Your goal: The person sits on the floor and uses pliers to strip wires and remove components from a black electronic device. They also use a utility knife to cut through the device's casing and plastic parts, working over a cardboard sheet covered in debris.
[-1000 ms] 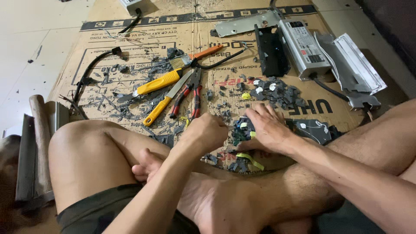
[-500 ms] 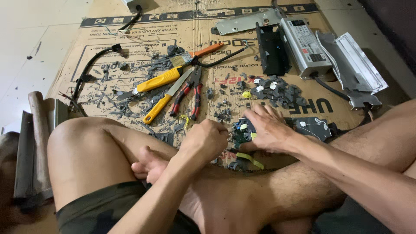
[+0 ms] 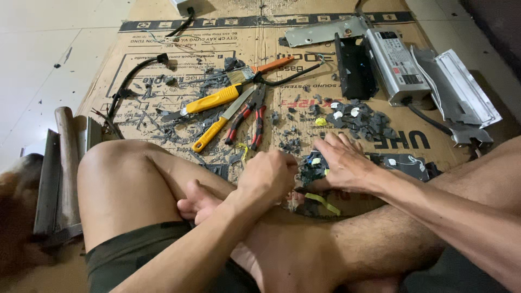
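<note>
**Both hands on a dark broken part at the near edge of the cardboard**

The person sits cross-legged on the floor with a flattened cardboard sheet spread ahead. At its near edge, between the knees, lies a small dark part with a yellow strip trailing toward the person; its shape is too broken and covered to tell a long axis or which way it points. The left hand is clenched just beside the part, and whether its fingers grip anything cannot be told. The right hand lies on the part with fingers spread, pressing it down rather than closing round it.

Beyond the hands, toward the middle of the cardboard, lie a yellow-handled knife, a second yellow-handled tool and red-handled pliers, all angled toward the far right corner. Dark plastic fragments are scattered close to the right hand. At the far right edge sit a black bracket and a grey metal box. A black cable curves along the left edge.
</note>
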